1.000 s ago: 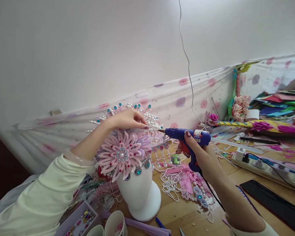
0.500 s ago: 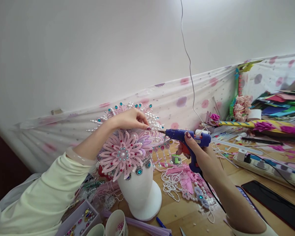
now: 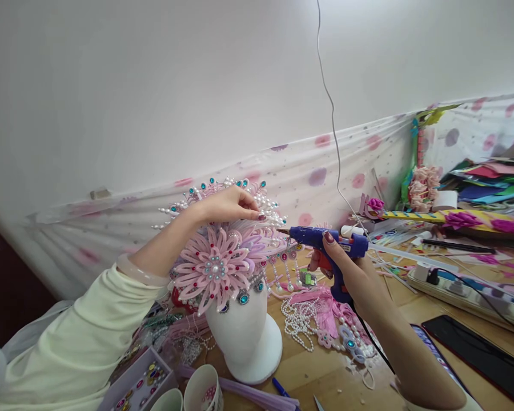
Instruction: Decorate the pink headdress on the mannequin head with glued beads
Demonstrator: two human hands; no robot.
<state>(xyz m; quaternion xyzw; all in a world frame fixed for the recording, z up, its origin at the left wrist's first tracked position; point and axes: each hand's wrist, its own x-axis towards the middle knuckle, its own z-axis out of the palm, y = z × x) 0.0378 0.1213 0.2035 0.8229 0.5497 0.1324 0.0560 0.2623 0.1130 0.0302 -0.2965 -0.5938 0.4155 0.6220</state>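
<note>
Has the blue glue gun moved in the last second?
No, barely: the blue glue gun keeps its nozzle beside the headdress on the white stand.

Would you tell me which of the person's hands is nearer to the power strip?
Right. The right hand, holding the glue gun, is left of the power strip; the left hand pinches the headdress, farther left.

No text, brand, number or sign could be read anywhere. A pale label [image 3: 348, 244] sat on the blue glue gun [image 3: 321, 237], at three o'clock from the headdress [image 3: 216, 265], but it was too small and blurred to make out. The headdress, cups [image 3: 201, 391] and power strip [image 3: 462, 288] bore no legible marks.
</note>
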